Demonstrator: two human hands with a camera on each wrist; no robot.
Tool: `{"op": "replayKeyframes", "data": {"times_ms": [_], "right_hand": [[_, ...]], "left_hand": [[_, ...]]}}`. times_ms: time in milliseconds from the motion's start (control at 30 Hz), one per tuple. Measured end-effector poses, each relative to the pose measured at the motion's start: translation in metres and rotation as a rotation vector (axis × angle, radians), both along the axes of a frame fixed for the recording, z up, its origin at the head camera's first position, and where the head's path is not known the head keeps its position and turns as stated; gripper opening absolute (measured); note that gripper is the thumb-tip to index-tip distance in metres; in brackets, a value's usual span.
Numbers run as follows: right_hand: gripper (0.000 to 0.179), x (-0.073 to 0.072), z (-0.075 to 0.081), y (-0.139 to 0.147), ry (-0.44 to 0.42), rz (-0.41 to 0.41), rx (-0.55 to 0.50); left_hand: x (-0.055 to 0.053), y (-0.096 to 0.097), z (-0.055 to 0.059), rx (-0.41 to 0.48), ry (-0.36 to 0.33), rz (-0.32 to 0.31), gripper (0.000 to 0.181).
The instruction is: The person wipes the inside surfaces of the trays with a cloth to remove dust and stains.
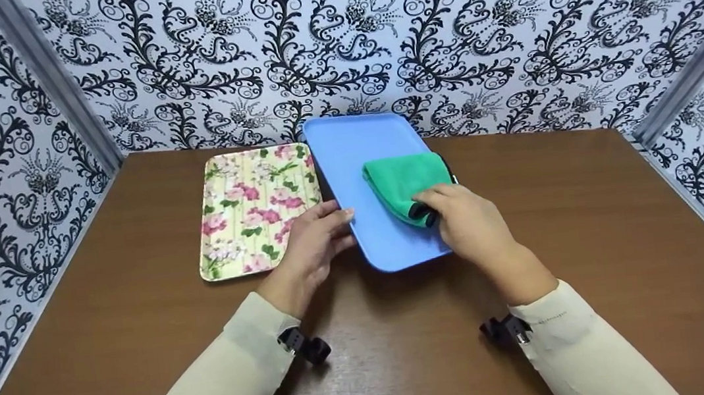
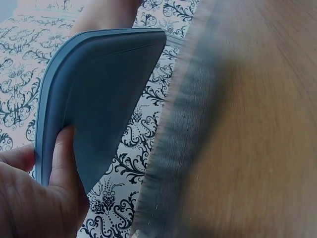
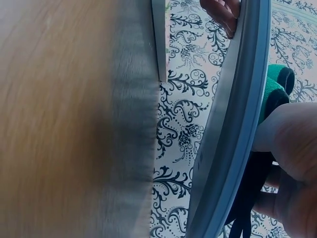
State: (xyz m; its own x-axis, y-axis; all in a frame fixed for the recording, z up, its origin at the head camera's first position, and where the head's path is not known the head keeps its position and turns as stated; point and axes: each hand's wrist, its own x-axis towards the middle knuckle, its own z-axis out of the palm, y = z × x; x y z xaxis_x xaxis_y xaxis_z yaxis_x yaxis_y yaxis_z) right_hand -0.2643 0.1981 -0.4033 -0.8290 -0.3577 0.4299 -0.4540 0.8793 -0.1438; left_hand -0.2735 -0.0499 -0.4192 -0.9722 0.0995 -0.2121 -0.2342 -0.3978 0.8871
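A blue tray (image 1: pixel 350 178) is held up off the table, tilted, its left edge gripped by my left hand (image 1: pixel 315 245). In the left wrist view the thumb lies against the underside of the tray (image 2: pixel 111 94) and the other fingers go round its rim. My right hand (image 1: pixel 475 223) pinches a folded green cloth (image 1: pixel 407 184) with black edging against the tray's upper face, near its right side. The right wrist view shows the cloth (image 3: pixel 270 94) bunched under the fingers behind the tray's rim (image 3: pixel 247 114).
A floral tray (image 1: pixel 257 211) lies on the brown table (image 1: pixel 594 229), left of the blue one. Patterned wall panels (image 1: pixel 347 39) stand behind and at both sides. A wrist camera is strapped to each forearm.
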Motion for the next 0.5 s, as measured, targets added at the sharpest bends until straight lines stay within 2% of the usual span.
{"op": "replayKeyframes", "data": {"times_ms": [233, 500], "right_hand": [[0.044, 0.003, 0.0, -0.006, 0.007, -0.011, -0.04], [0.045, 0.007, -0.002, -0.013, 0.03, 0.002, -0.03]], "left_hand": [[0.002, 0.0, 0.0, 0.001, 0.006, 0.001, 0.04], [0.004, 0.003, 0.001, -0.007, 0.002, -0.01, 0.041]]}}
